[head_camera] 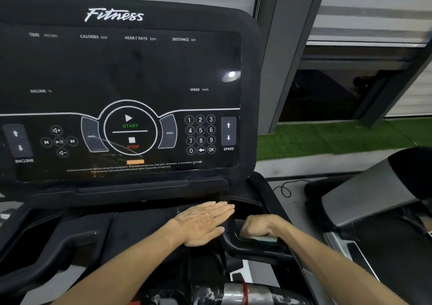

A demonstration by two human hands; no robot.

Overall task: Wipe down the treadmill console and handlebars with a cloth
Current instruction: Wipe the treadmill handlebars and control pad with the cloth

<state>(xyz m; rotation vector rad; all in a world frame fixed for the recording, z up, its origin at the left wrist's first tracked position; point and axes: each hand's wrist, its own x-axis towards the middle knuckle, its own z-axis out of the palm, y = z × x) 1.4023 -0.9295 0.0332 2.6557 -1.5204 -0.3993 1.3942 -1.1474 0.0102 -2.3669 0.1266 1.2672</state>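
The black treadmill console [131, 75] fills the upper left, with its dark screen, START/STOP ring and number keypad. Below it, my left hand [202, 222] lies flat, palm down and fingers together, on the dark ledge beside the right-hand pocket [247, 207]. My right hand [259, 226] is curled into a fist inside that pocket, pressing a small pale cloth [263, 238] against its floor; only an edge of the cloth shows. A black handlebar loop [58, 253] curves at lower left. A silver and black grip [236, 293] with a red ring sits at the bottom centre.
A neighbouring grey and black machine [378, 194] stands close on the right. A thin black cable [283, 189] lies on the floor between them. Green turf [339, 136], a dark window and blinds are behind.
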